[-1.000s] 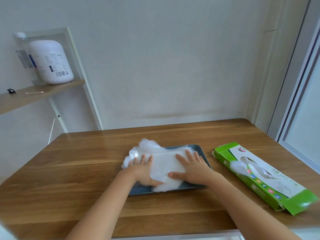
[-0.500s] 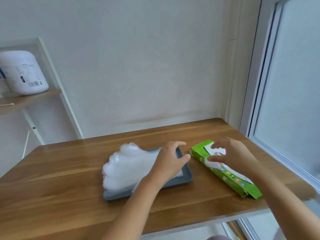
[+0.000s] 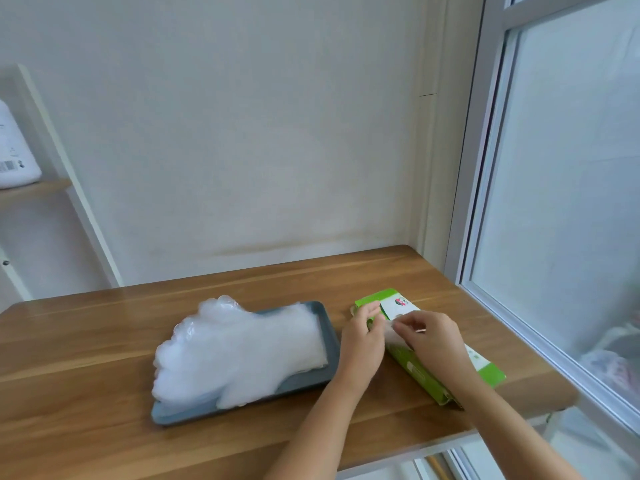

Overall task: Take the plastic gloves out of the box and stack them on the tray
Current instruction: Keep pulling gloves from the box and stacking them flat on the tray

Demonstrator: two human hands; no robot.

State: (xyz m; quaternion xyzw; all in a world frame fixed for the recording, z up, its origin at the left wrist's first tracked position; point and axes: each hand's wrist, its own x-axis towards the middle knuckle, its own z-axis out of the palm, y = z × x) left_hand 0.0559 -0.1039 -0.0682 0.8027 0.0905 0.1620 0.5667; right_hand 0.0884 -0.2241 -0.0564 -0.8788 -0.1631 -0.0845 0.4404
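1. the green glove box [image 3: 417, 370] lies flat on the wooden table [image 3: 86, 358], near its right edge and just to the right of the tray [image 3: 249, 408].
2. the left hand [image 3: 363, 344] rests at the box's left side near the far end, with its fingers curled over the edge and gripping the cardboard.
3. the right hand [image 3: 434, 341] sits on top of the box, its thumb and forefinger drawn together in a pinch at the opening. a clear glove [image 3: 388, 336] shows pale between the two hands (it is blurred, so the exact grip is hard to read).
4. the stack of plastic gloves [image 3: 242, 348] lies on the grey tray, with the glove fingers spilling over its left and far rim.
5. a frosted window [image 3: 554, 202] stands at the right, and a white bottle [image 3: 14, 161] sits on a shelf [image 3: 34, 188] at the far left.
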